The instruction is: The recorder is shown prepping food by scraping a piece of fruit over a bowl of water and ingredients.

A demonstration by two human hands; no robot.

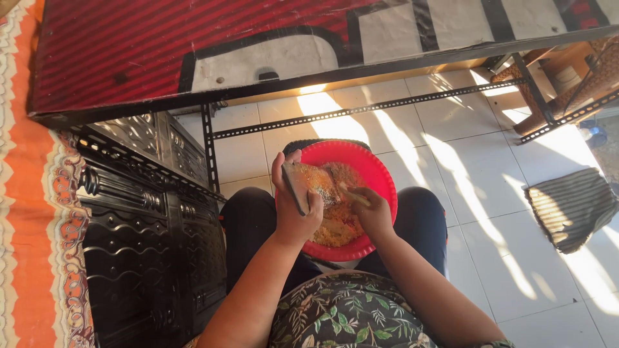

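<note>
**Grating over a red bowl held on the lap**

Nearest below: leaf-printed dark fabric top (348,316), with both forearms reaching forward from it. Beyond that, round red plastic bowl (380,187) resting on the lap between dark-trousered knees, seemingly kept there so that falling shreds land inside rather than on the white tiled floor (477,167). Already heaped with pale orange-yellow grated food (338,222).

Left hand (293,209) raised above the bowl's near-left rim, fingers (278,173) clenched around a flat dark rectangular grater (303,185), thumb at the lower end, slab tilted inward over the heap, probably to steady it and send gratings down into the bowl. Shreds clinging to its upper face.

Right hand (374,212) lower, over the bowl's middle, fingers curled closed on a small pale yellowish piece of food (353,195) pressed close to the grater's face; hard to tell whether actually touching.

Left of the knees, just beside: black embossed metal cabinet (142,212). Above: red-and-white painted board (258,45) on an angle-iron frame. Well apart at right: striped grey cloth (570,206) lying on the floor.
</note>
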